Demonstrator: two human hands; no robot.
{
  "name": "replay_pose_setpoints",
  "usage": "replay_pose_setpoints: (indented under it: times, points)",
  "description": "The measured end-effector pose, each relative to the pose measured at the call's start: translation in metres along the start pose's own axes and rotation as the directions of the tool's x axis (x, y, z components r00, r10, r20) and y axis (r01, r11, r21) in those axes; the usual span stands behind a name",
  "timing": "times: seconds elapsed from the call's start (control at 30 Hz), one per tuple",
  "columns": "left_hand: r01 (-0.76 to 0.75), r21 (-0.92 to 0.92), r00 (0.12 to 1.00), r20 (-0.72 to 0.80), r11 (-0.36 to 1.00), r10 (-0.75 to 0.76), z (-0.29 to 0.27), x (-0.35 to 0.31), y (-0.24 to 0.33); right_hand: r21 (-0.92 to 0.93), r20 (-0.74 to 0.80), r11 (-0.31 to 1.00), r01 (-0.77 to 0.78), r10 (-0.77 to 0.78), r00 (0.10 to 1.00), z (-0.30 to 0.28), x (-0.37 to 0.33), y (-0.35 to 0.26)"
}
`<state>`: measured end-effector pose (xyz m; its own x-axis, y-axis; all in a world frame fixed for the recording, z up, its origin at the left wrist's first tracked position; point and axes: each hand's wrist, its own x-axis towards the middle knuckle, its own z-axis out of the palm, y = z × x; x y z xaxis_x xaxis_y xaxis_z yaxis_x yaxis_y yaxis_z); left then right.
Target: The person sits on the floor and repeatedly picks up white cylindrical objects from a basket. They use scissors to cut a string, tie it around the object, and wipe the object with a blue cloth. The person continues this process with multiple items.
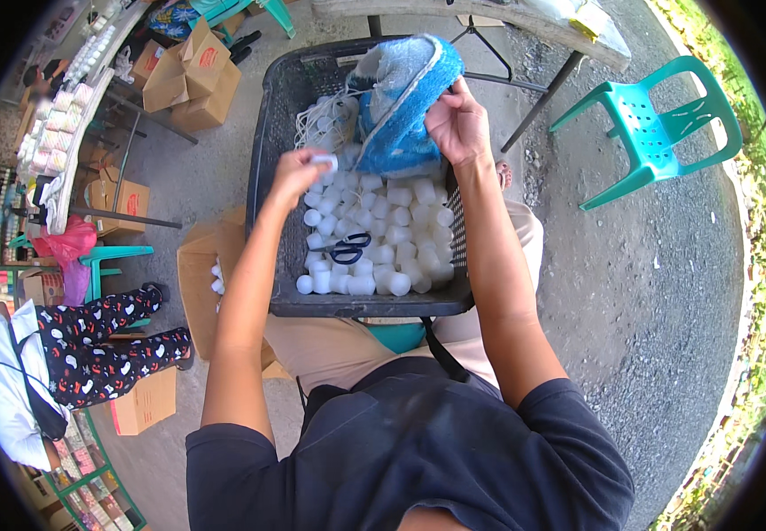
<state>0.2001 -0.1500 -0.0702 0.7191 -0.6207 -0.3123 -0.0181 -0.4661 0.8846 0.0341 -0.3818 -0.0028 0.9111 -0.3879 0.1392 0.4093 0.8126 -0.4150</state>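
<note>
A black plastic crate (259, 190) rests across my lap, holding many small white cylinders (383, 212). My left hand (294, 175) is closed on a white cylinder (324, 162) above the crate's left side. With its fingers bent at the edge of a blue fuzzy cloth (410, 115), my right hand (459, 124) lifts it upright; its inner side is pale and its rim white. Dark-handled scissors (348, 249) lie on the cylinders. A tangle of white string (328, 119) sits at the crate's far left, partly behind the cloth.
An open cardboard box (201, 292) stands left of the crate. Farther left, a person (91, 350) in patterned trousers is beside a table (91, 115) stacked with white items. A green plastic chair (649, 124) stands right; a table (525, 13) borders the far side.
</note>
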Motion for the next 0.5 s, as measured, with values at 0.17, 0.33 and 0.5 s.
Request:
replay_pose_setpoints:
  times: [0.17, 0.33, 0.5]
  points:
    - [-0.462, -0.476, 0.870, -0.407, 0.748, 0.278, 0.027, -0.018, 0.072, -0.008, -0.049, 0.979, -0.204, 0.204, 0.978, -0.026, 0.004, 0.053]
    - [-0.551, 0.460, 0.654, -0.281, 0.696, 0.703, 0.045, -0.058, 0.096, -0.619, -0.003, 0.781, 0.079, -0.103, 0.995, 0.008, 0.015, 0.100]
    - [-0.670, 0.383, 0.665, -0.073, 0.636, 0.744, 0.005, -0.043, 0.100, -0.817, 0.210, 0.509, 0.272, -0.177, 0.961, 0.029, 0.024, 0.086]
